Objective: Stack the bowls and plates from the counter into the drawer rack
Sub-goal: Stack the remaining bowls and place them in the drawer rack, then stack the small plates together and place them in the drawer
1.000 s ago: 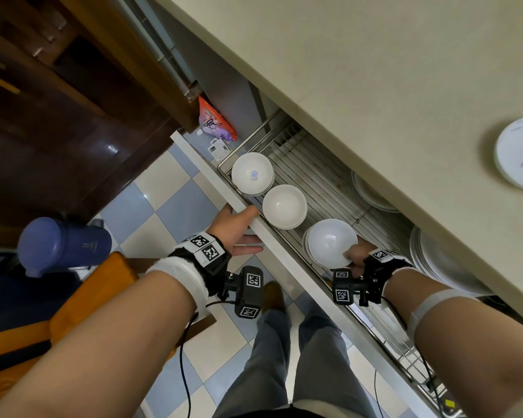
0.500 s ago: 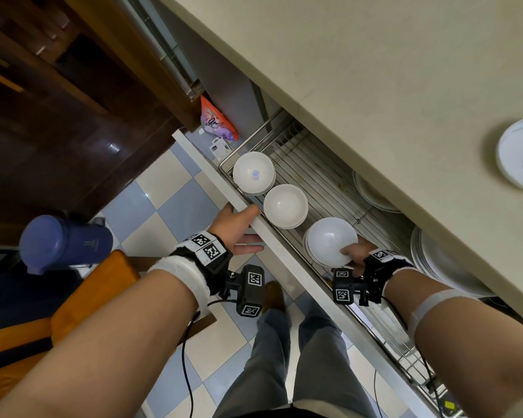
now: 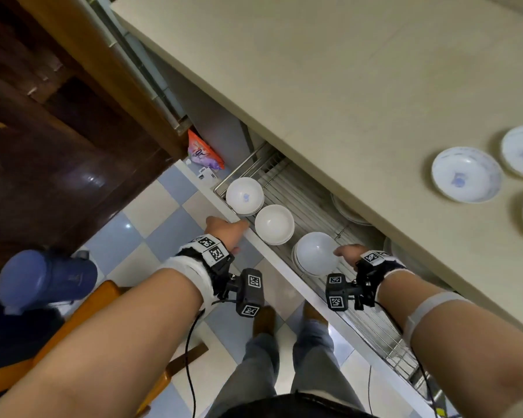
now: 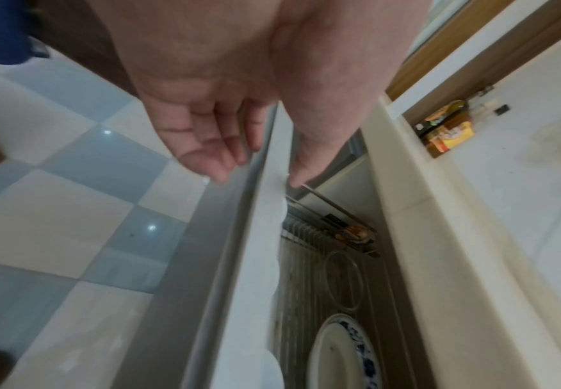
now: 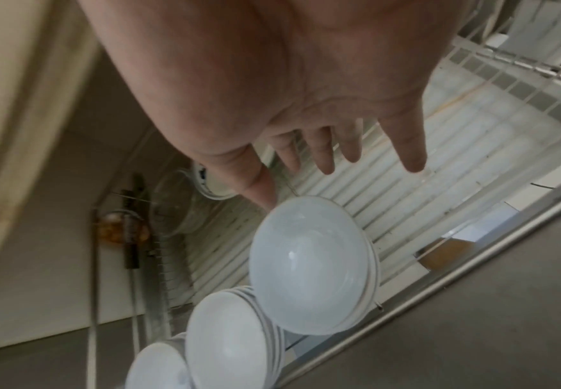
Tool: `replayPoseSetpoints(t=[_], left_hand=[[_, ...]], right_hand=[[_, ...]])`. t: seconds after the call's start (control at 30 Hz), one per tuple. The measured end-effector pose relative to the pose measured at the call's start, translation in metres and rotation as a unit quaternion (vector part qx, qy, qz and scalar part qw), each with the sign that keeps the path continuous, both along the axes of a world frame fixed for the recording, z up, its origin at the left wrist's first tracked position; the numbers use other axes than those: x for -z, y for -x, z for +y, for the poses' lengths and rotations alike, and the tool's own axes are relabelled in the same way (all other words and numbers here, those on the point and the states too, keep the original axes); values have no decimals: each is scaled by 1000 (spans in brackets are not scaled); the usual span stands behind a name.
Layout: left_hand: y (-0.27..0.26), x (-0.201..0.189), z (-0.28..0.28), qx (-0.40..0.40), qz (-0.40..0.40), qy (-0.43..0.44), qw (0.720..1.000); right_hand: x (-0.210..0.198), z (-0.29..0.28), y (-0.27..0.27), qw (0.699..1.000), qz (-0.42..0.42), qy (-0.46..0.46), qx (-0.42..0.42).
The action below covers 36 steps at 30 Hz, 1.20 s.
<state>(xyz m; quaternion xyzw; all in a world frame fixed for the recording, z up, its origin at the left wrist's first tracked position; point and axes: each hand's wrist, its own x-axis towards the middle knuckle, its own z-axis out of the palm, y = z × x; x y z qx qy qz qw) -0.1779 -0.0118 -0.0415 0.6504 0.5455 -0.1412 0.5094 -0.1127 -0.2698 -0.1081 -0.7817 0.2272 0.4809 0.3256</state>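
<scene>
The drawer rack is pulled out under the counter. Three stacks of white bowls stand along its front: far, middle and near. My right hand hovers open beside the near stack, its fingers spread above the wires and touching nothing. My left hand holds the drawer front with the thumb over the top edge and the fingers on the outer side. Three blue-patterned plates lie on the counter at right.
More plates stand at the back of the rack under the counter overhang; one blue-rimmed plate shows in the left wrist view. A blue jug and a wooden chair are at my left. An orange packet lies by the drawer's far end.
My right hand has let go of the bowl on the near stack and lifted off it. The view has tilted up, showing more plates on the counter. The left hand stays put.
</scene>
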Motion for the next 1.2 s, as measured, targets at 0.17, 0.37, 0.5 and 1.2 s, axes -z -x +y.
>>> replayPoseSetpoints(t=[0.17, 0.37, 0.5, 1.2], left_hand=[[-31, -42, -11, 116, -68, -69, 989], [-80, -87, -89, 278, -117, 100, 948], [-94, -110, -149, 359, -104, 165, 913], [-167, -89, -267, 385, -129, 112, 907]], right_hand=[[-59, -10, 11, 994, -36, -70, 75], [-144, -44, 39, 930, -109, -221, 271], [-173, -108, 60, 876, -218, -176, 393], [-136, -268, 68, 784, -269, 19, 559]])
